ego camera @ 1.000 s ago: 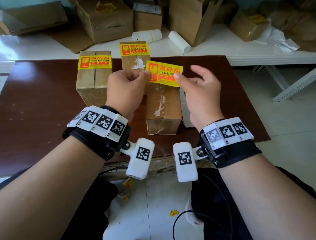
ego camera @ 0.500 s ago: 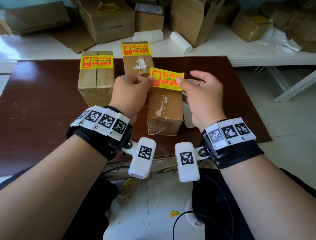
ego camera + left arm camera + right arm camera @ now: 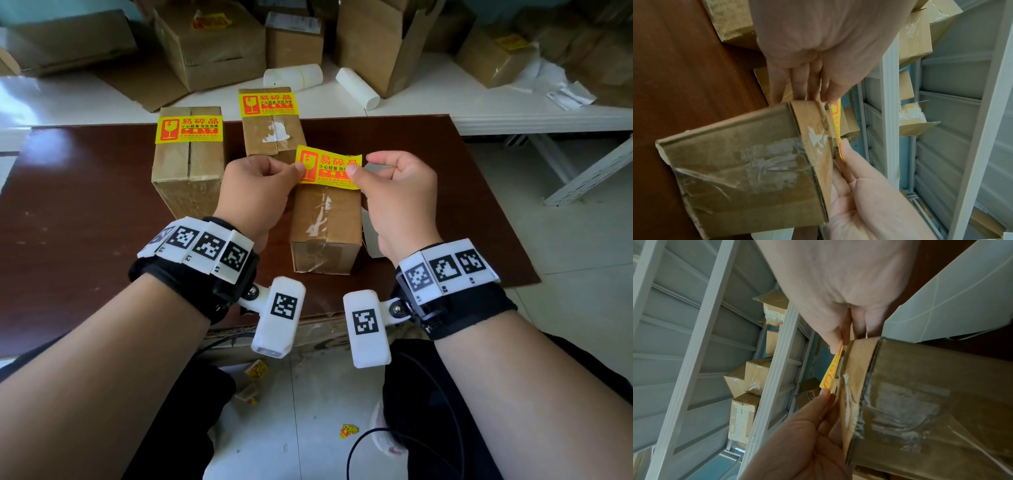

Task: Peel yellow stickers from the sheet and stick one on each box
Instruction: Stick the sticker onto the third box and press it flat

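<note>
Sticker (image 3: 328,167) above near box (image 3: 325,229); two boxes (image 3: 189,161) behind, left

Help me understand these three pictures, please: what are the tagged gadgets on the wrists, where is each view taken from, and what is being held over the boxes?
There is no machine here: a person works with bare hands. The white tagged blocks are wrist bands carrying small cameras. The wide picture comes from a camera on the head; the other two look along each wrist at the fingers, so they appear tilted.

On the brown table stand three cardboard boxes. The left box and the far box already carry yellow stickers. The near box has none yet.

The left hand and right hand each pinch an end of a yellow sticker, stretched just above the near box's far end. More boxes and paper rolls lie behind.
</note>
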